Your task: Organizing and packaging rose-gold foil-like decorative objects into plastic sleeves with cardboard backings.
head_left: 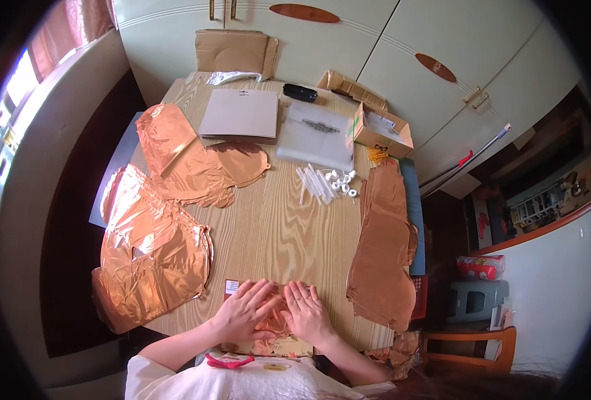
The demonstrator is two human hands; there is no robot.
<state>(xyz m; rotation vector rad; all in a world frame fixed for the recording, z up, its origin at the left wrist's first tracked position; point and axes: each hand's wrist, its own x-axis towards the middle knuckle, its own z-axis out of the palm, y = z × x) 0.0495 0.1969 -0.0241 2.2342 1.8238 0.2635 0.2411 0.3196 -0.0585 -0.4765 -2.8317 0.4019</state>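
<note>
Both hands palm-down at the near edge of the wooden table [262, 230], fingers out straight, neither clamped on anything. Left hand [243, 312] and right hand [307, 312] side by side, fairly near each other, a gap between. Copper-coloured foil piece [275, 323] shows in that gap, lying on a flower-patterned card [294, 347] right in front of the person; hands look laid over it, contact under the palms hidden. White label [231, 287] just beyond the left hand.

Left side of table: crumpled foil pile [159, 250] nearer the person, second foil pile [182, 157] behind it, copper too. Right side: long foil stack [383, 247] along the edge, smoother.

Middle, farther back: white tubes [317, 187] in a loose heap, white rings [341, 179] just right of them. Behind those, clear plastic bags [314, 143], with a pale grey flat box [240, 113] to their left. Black tray [300, 92] near the back edge. Open carton [383, 132] at back right, yellow bits [378, 155] just in front.
</note>
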